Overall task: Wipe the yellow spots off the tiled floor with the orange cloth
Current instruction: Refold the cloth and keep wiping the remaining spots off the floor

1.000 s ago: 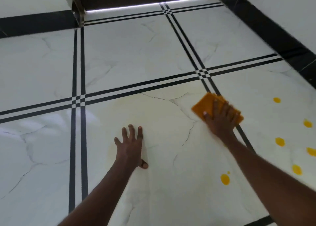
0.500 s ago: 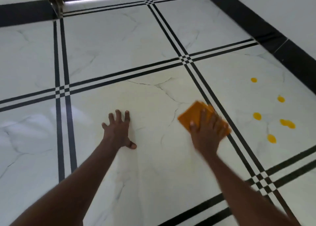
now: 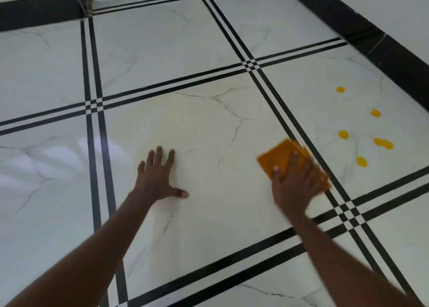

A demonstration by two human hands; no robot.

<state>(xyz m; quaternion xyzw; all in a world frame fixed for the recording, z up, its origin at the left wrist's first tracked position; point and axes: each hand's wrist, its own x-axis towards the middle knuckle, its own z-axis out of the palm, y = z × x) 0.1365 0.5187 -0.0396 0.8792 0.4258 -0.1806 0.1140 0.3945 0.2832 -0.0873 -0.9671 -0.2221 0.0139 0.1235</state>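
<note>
So in the last second the cloth point(image 3: 276, 158) had slid back toward me along the black stripe point(image 3: 270, 93). The lone spot on the middle tile point(image 3: 185, 125) didn't show anymore, so it was probably wiped, or maybe under the arm. The spots point(image 3: 343, 134) past the stripe were untouched. The right hand point(image 3: 294, 186) pressed the cloth down, fingers point(image 3: 292, 165) straight, not gripping. The left hand point(image 3: 157, 176) lay splayed flat on the floor point(image 3: 185, 51), holding nothing.

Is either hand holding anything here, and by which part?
Right hand presses flat on the cloth, near half, without gripping. Left hand lies flat on the floor, empty.
</note>
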